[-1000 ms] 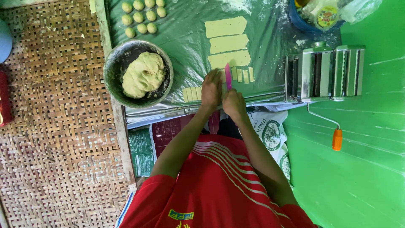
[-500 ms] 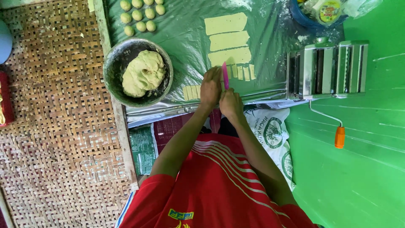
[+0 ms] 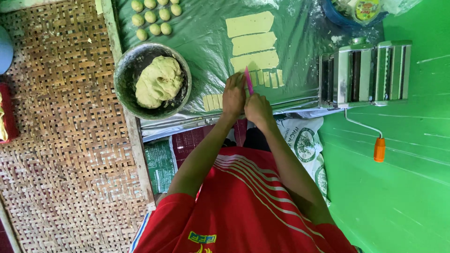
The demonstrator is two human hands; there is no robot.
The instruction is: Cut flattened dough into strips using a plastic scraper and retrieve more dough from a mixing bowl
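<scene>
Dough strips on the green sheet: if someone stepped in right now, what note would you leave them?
Left hand: resting on the green sheet beside the blade.
Right hand: holding the pink knife, tip at the nearest strip.
Done: small cut pieces lie near the hands.
Left: three long strips uncut; dough lump in the metal bowl.

A home food-making spot: woven bamboo mat (image 3: 61, 140), dough bowl (image 3: 152, 80), hand-cranked pasta roller (image 3: 365, 70).
</scene>
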